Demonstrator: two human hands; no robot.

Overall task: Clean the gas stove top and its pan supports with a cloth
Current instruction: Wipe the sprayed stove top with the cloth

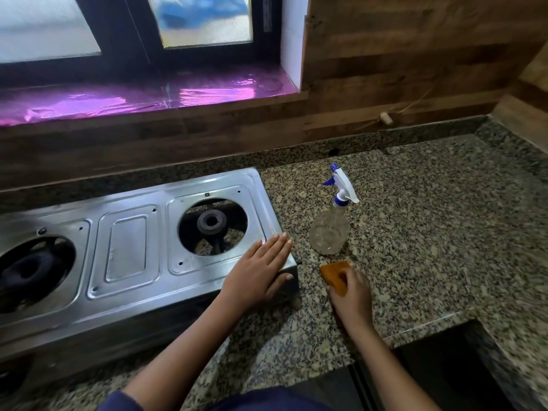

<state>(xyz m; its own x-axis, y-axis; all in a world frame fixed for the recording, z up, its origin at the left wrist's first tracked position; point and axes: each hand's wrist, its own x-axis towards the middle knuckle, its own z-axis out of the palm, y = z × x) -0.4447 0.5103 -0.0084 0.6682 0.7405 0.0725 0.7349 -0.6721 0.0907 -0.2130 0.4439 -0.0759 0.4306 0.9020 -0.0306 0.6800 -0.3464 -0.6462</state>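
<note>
At stove right edge, left hand flat; right hand grips sponge.

A speckled granite desk fills the middle and right of the frame; on it, right of centre, stands a clear spray bottle with a white and blue trigger head; across the upper left runs a dark-framed window with frosted panes; the sill below it is covered in shiny purple foil; wood-pattern panelling covers the upper right, where a small pale peg on a thin cord sits just above the desk's raised back edge; a dark opening lies at lower right.
</note>
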